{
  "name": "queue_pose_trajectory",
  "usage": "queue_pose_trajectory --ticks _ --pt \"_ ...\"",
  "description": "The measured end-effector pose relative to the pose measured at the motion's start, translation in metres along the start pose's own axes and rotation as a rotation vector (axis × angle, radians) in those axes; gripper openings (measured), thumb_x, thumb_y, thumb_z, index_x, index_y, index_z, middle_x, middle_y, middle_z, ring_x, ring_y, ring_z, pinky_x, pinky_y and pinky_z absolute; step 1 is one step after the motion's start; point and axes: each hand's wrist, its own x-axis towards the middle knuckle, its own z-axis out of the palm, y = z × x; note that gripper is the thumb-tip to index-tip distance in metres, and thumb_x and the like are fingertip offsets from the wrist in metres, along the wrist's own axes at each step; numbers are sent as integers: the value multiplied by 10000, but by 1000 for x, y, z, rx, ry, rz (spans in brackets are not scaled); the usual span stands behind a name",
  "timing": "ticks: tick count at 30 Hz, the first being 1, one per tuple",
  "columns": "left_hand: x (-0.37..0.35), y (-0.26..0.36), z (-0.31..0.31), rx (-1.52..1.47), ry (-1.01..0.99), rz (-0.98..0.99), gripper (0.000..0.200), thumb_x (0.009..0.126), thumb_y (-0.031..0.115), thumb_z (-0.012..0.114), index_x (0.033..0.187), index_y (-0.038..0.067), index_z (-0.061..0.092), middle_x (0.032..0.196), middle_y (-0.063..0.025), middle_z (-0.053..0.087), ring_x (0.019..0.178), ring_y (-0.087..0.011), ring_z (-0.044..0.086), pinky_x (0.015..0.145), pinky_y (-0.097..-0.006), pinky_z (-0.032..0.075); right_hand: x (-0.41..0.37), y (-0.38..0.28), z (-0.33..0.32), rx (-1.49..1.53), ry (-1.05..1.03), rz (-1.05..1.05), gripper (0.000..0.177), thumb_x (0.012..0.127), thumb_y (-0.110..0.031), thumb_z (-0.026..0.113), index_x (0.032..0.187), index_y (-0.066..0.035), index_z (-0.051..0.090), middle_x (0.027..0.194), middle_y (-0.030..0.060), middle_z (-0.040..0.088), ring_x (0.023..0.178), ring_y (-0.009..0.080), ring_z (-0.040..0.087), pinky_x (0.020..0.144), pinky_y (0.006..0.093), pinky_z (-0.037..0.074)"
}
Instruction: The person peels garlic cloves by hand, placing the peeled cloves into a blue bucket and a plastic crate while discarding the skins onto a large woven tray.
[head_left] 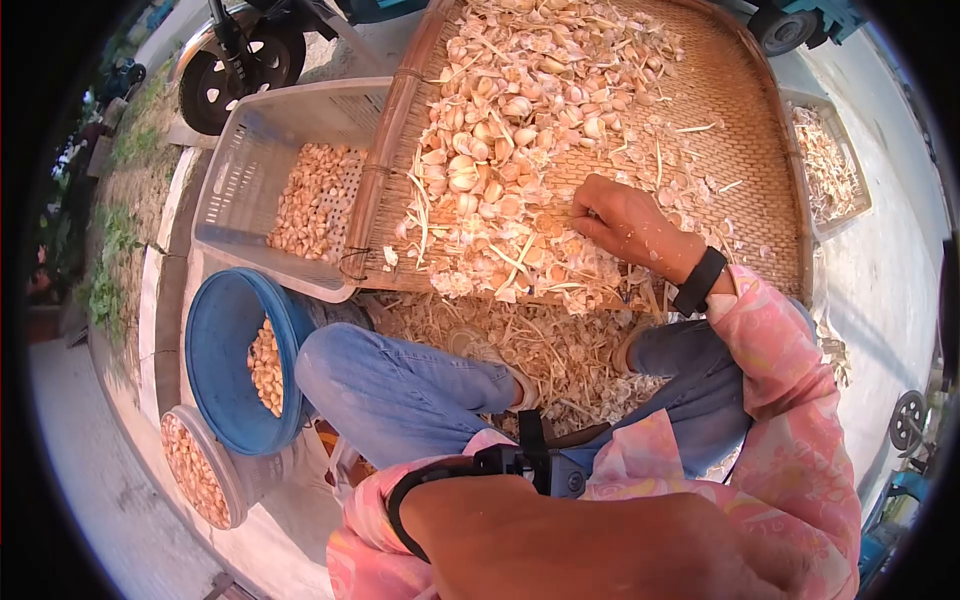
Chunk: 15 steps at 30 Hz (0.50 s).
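Note:
My right hand [628, 222], with a black band on its wrist, is over the woven tray [740, 130]. Its fingers are curled in, and whatever they may hold is hidden. Just left of it lies a heap of garlic cloves [490, 140] mixed with papery skins and dry stalks. Loose skins [650, 285] lie around and below the wrist. My left hand [620, 540] is raised very close to the camera across the bottom of the view, and its fingers cannot be made out.
Left of the tray, a pale plastic crate [250, 150] holds garlic cloves. A blue bucket [215, 400] and a white bucket [235, 490] also contain cloves. Skins and stalks [560, 350] cover the ground between my feet. Another crate [850, 215] stands right. Wheels [275, 70] are behind.

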Motion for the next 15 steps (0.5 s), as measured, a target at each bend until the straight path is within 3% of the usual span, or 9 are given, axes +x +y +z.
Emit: queue_pose_trajectory --ticks 5,8,10,11,12,14,15 --pt "-3 -37 18 -117 294 353 97 837 -54 577 931 -51 603 806 -98 547 660 -193 544 547 -254 431 2 0 0 11 9 -13 117 802 -123 611 812 -44 526 799 124 521 724 321 540 616 380 428" --pt "-22 -42 19 -353 188 245 112 849 -44 561 953 -68 595 825 -114 547 586 -187 526 486 -248 412 2 6 6 14 36 -1 119 815 -130 617 828 -45 534 779 79 532 669 234 546 594 339 428" --pt "-28 0 0 73 212 24 139 877 11 528 983 -73 561 870 -175 539 574 -150 527 499 -222 437 4 3 4 351 6 146 112 833 -136 618 845 -51 546 777 33 534 649 152 527 579 296 424" --pt "-39 33 -14 488 408 136 187 883 47 528 1033 -62 555 904 -165 549 617 -132 535 558 -212 439 5 3 1 515 -3 225 109 843 -139 618 854 -53 551 776 10 534 639 111 517 572 275 422" --pt "-50 66 -28 1062 702 115 237 890 83 527 1084 -51 550 938 -155 559 661 -115 543 617 -203 442 7 4 -1 684 5 230 108 850 -144 616 862 -56 555 778 -5 531 644 88 505 575 256 421" --pt "-68 117 -63 1776 1229 -93 356 895 176 546 1204 1 521 1055 -113 574 780 -79 545 696 -194 425 11 3 -3 1026 27 237 106 866 -153 612 879 -60 562 783 -33 524 654 42 481 581 218 420" --pt "-101 141 -87 1899 1240 -219 358 898 196 544 1204 11 523 1051 -100 582 788 -86 553 688 -192 424 13 -3 -8 1043 22 227 99 876 -156 600 880 -65 562 813 -20 534 677 62 510 616 211 449"
